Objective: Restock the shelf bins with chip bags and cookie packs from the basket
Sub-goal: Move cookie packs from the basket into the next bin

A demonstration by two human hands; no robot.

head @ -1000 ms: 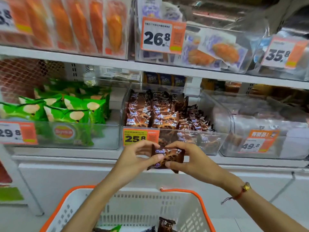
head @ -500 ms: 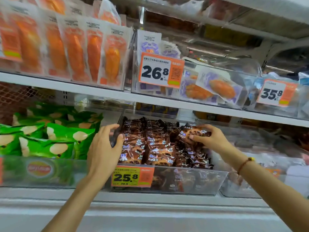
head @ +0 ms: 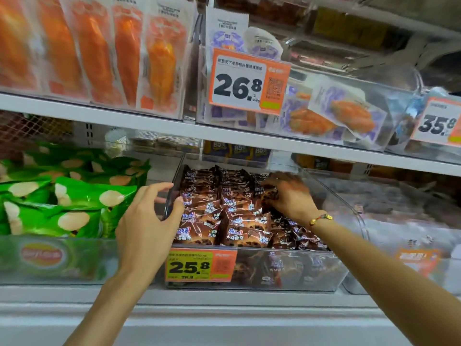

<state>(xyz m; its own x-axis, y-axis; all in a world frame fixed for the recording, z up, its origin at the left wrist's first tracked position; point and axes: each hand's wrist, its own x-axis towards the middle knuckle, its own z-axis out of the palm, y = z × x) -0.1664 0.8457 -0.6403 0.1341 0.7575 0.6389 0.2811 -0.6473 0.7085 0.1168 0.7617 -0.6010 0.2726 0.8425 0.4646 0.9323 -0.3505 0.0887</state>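
Head view: clear plastic shelf bin with a yellow-and-orange price tag reading 25.8, packed with brown glossy cookie packs in rows. Left hand at the bin's left wall, fingers loosely curved and spread, thumb touching the wall edge; whether it grips is unclear. Right hand reaches into the bin's back right, fingers curled round one brown cookie pack on top of the pile; red cord bracelet at the wrist. Green chip bags fill the neighbouring clear bin on the left.
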